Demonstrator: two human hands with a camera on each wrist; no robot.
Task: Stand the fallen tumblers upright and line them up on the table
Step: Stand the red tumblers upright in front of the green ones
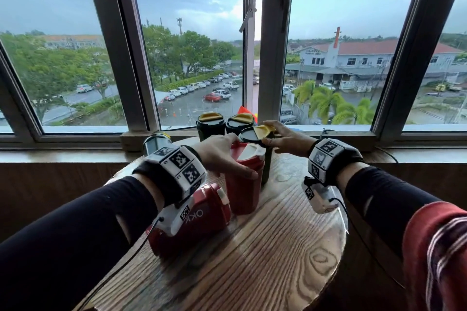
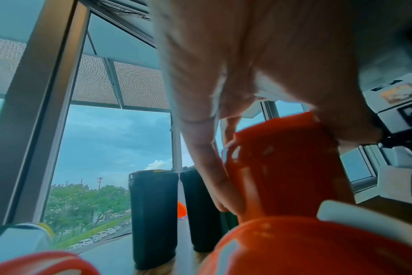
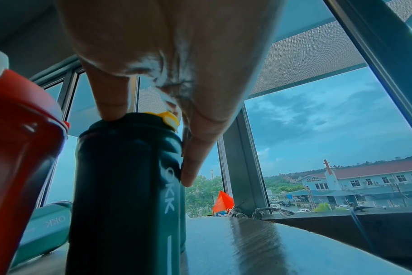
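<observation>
On the round wooden table (image 1: 265, 247) my left hand (image 1: 240, 156) grips an upright red tumbler (image 1: 246, 179) with a white lid, thumb in front and fingers behind; the left wrist view shows the fingers (image 2: 214, 176) running down that red tumbler (image 2: 282, 176). A second red tumbler (image 1: 202, 217) lies on its side under my left wrist. My right hand (image 1: 267, 134) holds the yellow-lidded top of an upright dark green tumbler (image 3: 120, 186), thumb on the lid, a finger down its side. Two more dark tumblers (image 1: 211, 125) (image 1: 240, 122) stand by the window. A pale tumbler (image 1: 155, 142) lies at the back left.
The window sill (image 1: 75, 154) and window frame (image 1: 273, 58) close off the far side of the table. An orange flag-like thing (image 3: 222, 201) and a rope (image 3: 266, 212) sit on the ledge. Cables hang from both wrist cameras. Bare wood lies at the table's front and right.
</observation>
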